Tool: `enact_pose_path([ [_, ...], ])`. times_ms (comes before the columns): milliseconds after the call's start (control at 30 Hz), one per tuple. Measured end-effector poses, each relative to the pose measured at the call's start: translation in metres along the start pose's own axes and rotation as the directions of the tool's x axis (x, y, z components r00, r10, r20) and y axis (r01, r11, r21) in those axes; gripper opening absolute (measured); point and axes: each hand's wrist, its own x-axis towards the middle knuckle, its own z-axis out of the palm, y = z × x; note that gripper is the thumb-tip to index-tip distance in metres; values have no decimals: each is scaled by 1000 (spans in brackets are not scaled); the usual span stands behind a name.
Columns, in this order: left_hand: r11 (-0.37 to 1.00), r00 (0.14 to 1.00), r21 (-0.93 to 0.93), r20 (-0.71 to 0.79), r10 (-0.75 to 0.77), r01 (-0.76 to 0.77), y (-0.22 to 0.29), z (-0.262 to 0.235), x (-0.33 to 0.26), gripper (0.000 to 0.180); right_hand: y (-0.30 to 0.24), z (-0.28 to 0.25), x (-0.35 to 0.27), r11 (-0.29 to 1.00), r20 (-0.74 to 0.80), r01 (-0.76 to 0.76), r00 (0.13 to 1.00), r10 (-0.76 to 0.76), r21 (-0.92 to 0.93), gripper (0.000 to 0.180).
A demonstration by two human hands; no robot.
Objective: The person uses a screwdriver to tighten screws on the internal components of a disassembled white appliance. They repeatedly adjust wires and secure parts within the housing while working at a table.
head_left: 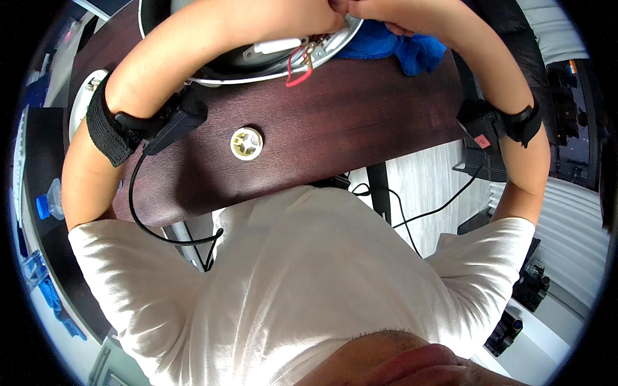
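Note:
My left hand [312, 18] and my right hand [376, 11] meet at the top edge of the view, over the rim of a round dark metal housing [215, 82] with a silvery edge. Both sets of fingers are pinched together. Whatever they hold is hidden between them or cut off by the edge. Inside the housing, close to my left hand, lie a white tube-like part [277, 45], small metal fittings and a red wire [298, 80] that loops over the rim. Under my right hand a crumpled blue cloth [421, 55] rests against the housing.
On the dark wooden table [335, 128] sits a small round white plastic part [246, 143] with a cross-shaped inside. A white dish-like item [78, 109] stands beyond my left forearm. Black cables run from straps on both forearms. A bottle with a blue cap [44, 206] is at far left.

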Motion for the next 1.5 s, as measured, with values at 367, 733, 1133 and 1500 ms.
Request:
enact_pose_path([
  [367,964,942,26,-206,265,-265,-36,26,-3,19,42,52,7,855,-618,515,693,-373,61,25],
  [733,955,924,-130,-315,215,-266,-33,17,-17,11,87,-10,-58,848,-150,511,836,-528,-143,34],
  [1133,851,938,-450,-324,126,-270,-26,8,-26,14,13,-55,-89,618,127,295,945,-301,-728,39],
  [1500,819,945,-510,-308,110,-261,-33,4,-30,14,-14,-49,-64,567,215,291,956,-199,-770,40],
])
